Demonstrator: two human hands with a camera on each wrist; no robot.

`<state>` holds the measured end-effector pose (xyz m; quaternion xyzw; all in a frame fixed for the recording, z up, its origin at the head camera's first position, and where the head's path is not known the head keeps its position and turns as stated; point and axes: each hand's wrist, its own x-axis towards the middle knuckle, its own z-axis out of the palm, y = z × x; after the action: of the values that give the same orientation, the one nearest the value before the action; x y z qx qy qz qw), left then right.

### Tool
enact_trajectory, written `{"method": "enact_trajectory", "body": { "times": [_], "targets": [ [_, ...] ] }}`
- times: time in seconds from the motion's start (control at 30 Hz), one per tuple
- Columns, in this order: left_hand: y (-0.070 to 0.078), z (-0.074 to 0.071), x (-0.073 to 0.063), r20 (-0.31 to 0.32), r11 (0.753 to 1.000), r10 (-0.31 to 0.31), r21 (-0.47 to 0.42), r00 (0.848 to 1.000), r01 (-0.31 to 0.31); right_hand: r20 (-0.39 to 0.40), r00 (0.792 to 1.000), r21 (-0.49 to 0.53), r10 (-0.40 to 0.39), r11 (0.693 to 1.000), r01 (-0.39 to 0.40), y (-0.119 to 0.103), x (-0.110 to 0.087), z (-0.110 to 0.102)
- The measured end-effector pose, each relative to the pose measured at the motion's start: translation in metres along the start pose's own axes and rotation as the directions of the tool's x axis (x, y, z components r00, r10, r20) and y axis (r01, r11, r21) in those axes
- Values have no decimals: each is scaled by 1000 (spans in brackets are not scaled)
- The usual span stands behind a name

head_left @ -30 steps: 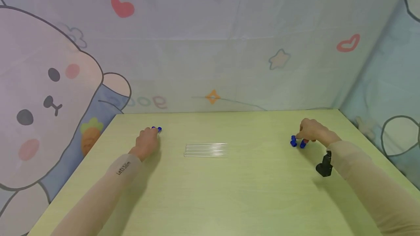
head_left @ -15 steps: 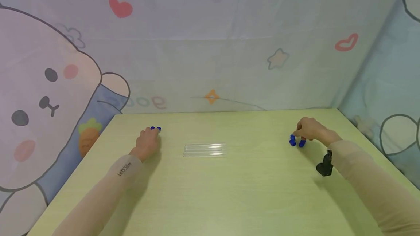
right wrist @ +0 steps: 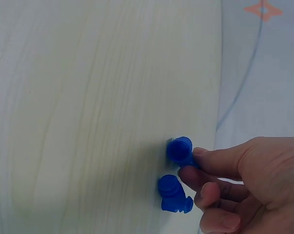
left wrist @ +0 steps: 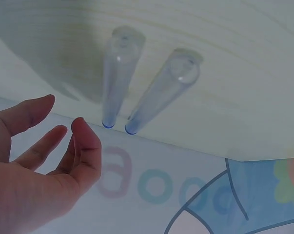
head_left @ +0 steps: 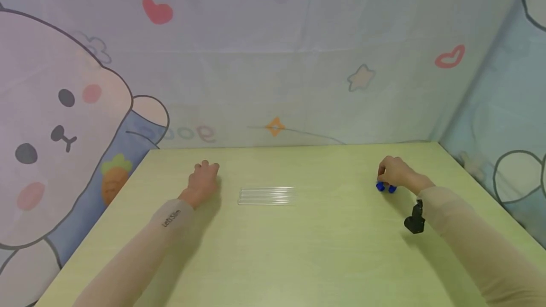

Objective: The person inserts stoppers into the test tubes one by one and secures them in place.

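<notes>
My left hand [head_left: 203, 182] hovers at the table's far left, fingers loosely bent and nothing between them. Beside it in the left wrist view lie two clear tubes [left wrist: 120, 73] with blue far ends; the hand hides them in the head view. At the far right, thumb and forefinger of my right hand [head_left: 396, 172] pinch a small blue cap [right wrist: 180, 149], its hollow end facing the wrist camera. Close by on the table sit more blue caps [right wrist: 172, 192], just below the fingertips, partly overlapping one another.
Several clear tubes [head_left: 266, 195] lie side by side, crosswise, at mid-table. The pale wooden table [head_left: 273, 250] ends at a printed cloth backdrop [head_left: 256, 84]. A black wrist device [head_left: 415, 221] hangs under the right sleeve.
My left hand has shifted to the right and its fingers have spread, covering the blue ends seen before. My right hand has come slightly left and down onto the caps.
</notes>
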<state>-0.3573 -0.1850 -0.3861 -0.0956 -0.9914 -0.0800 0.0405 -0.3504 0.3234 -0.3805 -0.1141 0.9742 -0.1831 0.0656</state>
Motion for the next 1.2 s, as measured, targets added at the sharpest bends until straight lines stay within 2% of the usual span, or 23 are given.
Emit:
{"method": "enact_trajectory", "body": {
  "times": [0.2, 0.4, 0.67, 0.8, 1.03, 1.2],
  "targets": [
    [14, -2, 5, -37, 998, 53, -34, 998, -54, -34, 999, -4, -10, 1000, 10, -1, -1, 4],
    [33, -1, 11, -43, 993, 87, -79, 995, -90, -40, 999, -20, 2, 1000, -2, -1, 2, 5],
    [60, 7, 17, 5, 980, 174, -96, 985, -173, -44, 999, -18, 4, 1000, -5, -2, 2, 7],
    [72, 10, 18, 42, 977, 190, -109, 981, -185, -48, 999, -28, -1, 1000, 0, -2, 1, 9],
    [87, 11, 21, 99, 957, 277, -117, 956, -266, -64, 998, -43, 0, 999, -3, -2, 2, 10],
    [93, 14, 21, 116, 938, 324, -168, 939, -303, -63, 998, -52, -14, 999, 11, -4, 1, 10]
  ]
}}
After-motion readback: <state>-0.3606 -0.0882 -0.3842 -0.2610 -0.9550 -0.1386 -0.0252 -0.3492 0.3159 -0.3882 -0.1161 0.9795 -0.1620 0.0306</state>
